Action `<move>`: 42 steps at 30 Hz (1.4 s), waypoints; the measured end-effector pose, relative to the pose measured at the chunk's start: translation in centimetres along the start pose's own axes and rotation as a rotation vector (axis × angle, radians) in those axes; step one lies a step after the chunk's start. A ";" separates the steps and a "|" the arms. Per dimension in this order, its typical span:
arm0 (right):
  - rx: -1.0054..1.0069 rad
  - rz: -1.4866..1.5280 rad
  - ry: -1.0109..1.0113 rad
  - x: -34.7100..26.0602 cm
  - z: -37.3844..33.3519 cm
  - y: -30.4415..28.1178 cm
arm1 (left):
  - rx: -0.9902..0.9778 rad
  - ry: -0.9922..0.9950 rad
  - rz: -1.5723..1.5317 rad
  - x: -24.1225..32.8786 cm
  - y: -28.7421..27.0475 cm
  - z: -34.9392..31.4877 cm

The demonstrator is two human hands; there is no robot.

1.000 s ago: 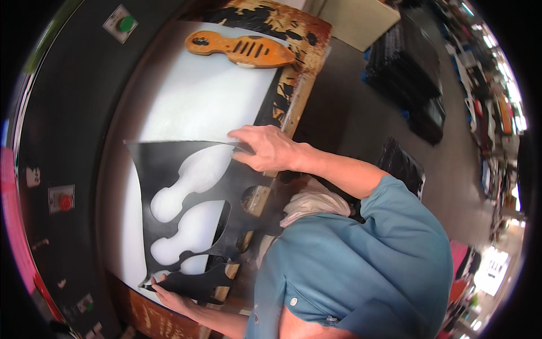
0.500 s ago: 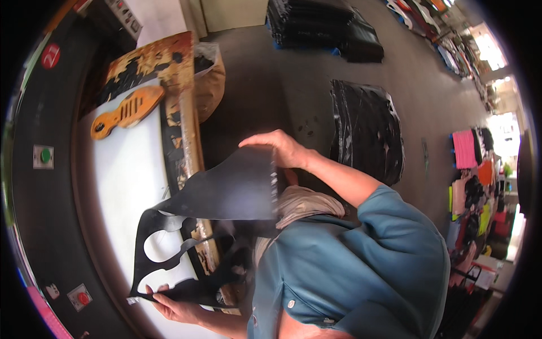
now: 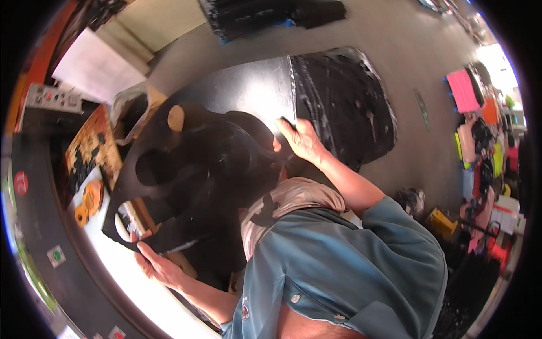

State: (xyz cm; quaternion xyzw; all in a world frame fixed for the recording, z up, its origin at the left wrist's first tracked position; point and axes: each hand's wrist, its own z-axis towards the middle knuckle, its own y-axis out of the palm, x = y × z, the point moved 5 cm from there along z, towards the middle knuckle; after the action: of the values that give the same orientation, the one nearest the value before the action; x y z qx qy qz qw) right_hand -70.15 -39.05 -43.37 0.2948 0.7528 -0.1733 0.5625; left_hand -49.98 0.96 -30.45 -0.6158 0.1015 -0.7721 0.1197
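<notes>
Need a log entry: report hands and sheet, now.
Left hand grips black cut-out sheet at its lower edge. Right hand grips its far edge. Sheet held up off white table. Black pile lies on floor beyond.

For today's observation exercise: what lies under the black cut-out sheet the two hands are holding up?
Through the black sheet's holes, bits of tan surface show. The floor pile of black sheets lies partly behind it; the rest is hidden.

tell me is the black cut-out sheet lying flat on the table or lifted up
Lifted. The black sheet hangs in the air, held by the left hand at its lower edge and the right hand at its far edge.
</notes>
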 end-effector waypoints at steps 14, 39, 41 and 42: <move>0.942 -0.179 -0.184 -7.4 -10.3 -25.4 | -0.928 -0.129 -0.500 6.6 30.4 -2.9; 0.998 -0.995 0.261 -4.7 8.2 -76.9 | -1.238 -0.336 0.150 -1.2 87.5 -15.9; 0.929 -0.767 0.205 2.1 9.2 -73.3 | -1.270 -0.396 0.180 -5.6 84.7 -14.9; 0.870 -0.689 0.246 5.4 9.5 -70.8 | -1.275 -0.377 0.154 -7.6 82.7 -14.2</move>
State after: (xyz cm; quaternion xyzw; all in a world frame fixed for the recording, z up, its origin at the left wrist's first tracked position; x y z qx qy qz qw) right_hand -109.39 -97.58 -56.42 0.2546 0.7249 -0.6052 0.2085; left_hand -57.28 -75.17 -65.75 -0.6812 0.5592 -0.4294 -0.1972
